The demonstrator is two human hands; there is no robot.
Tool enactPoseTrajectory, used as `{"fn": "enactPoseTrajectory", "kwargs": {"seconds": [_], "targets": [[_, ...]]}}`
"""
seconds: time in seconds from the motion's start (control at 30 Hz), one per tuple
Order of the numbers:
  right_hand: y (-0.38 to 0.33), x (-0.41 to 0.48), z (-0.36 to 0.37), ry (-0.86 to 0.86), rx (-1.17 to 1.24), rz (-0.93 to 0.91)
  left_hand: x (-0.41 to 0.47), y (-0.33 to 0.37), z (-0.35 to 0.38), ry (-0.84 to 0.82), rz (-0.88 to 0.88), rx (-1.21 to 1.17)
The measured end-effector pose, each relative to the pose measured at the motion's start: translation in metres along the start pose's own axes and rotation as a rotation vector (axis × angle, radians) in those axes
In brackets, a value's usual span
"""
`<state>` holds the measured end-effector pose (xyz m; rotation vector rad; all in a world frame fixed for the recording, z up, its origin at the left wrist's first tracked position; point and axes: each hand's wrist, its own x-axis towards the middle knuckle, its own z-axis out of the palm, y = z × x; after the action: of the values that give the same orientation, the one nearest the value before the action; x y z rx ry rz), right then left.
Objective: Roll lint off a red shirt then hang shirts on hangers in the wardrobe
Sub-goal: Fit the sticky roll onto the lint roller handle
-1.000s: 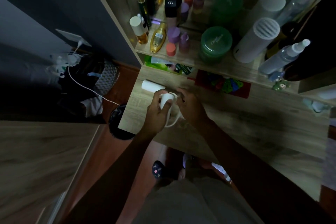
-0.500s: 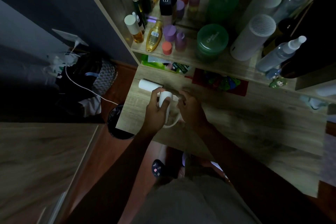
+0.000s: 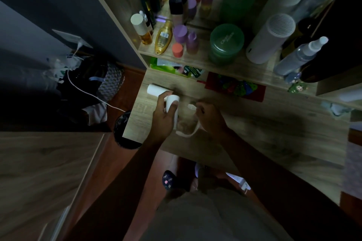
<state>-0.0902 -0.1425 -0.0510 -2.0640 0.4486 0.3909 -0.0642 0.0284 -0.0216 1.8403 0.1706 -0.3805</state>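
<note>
My left hand point(image 3: 163, 118) grips a white lint roller point(image 3: 173, 103) upright over the wooden desk point(image 3: 254, 133). To its right, my right hand point(image 3: 210, 117) pinches the end of a pale sheet point(image 3: 189, 133) that loops down from the roller toward the desk. A second white roll point(image 3: 155, 90) lies on the desk just behind my left hand. No shirt, hanger or wardrobe is visible. The room is dim.
A shelf point(image 3: 195, 60) above the desk holds several bottles, a green jar point(image 3: 226, 44) and a white cylinder point(image 3: 271, 39). A red patterned pouch point(image 3: 235, 86) lies under it. A black bin point(image 3: 122, 133) and a bag point(image 3: 94, 82) sit on the floor at left.
My right hand has pulled away to the right from the roller, drawing the sheet out with it. My left hand still holds the roller in about the same place.
</note>
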Motion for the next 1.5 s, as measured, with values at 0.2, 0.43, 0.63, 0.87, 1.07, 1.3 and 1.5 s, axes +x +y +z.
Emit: {"fn": "enactPoseTrajectory", "kwargs": {"seconds": [0.2,0.43,0.63,0.87,1.07,1.3,1.5], "targets": [[0.024,0.003,0.007,0.006,-0.101,0.052,0.000,-0.003,-0.002,-0.020,0.004,-0.041],[0.036,0.007,0.008,0.043,-0.121,0.113,-0.001,-0.006,-0.001,-0.004,-0.065,-0.068],[0.038,0.008,0.008,0.061,-0.131,0.086,0.001,-0.005,0.003,-0.001,-0.071,-0.019],[0.039,0.010,0.003,0.064,-0.176,0.075,0.000,-0.004,0.004,-0.043,-0.014,-0.008],[-0.005,0.010,-0.010,0.064,0.191,-0.118,-0.002,-0.006,0.004,-0.063,0.011,0.018],[-0.040,0.019,-0.023,-0.234,0.359,-0.187,-0.006,-0.003,0.001,0.006,0.026,0.094],[-0.040,0.024,-0.036,-0.351,0.298,-0.201,-0.007,-0.007,-0.003,-0.020,0.035,0.081]]}}
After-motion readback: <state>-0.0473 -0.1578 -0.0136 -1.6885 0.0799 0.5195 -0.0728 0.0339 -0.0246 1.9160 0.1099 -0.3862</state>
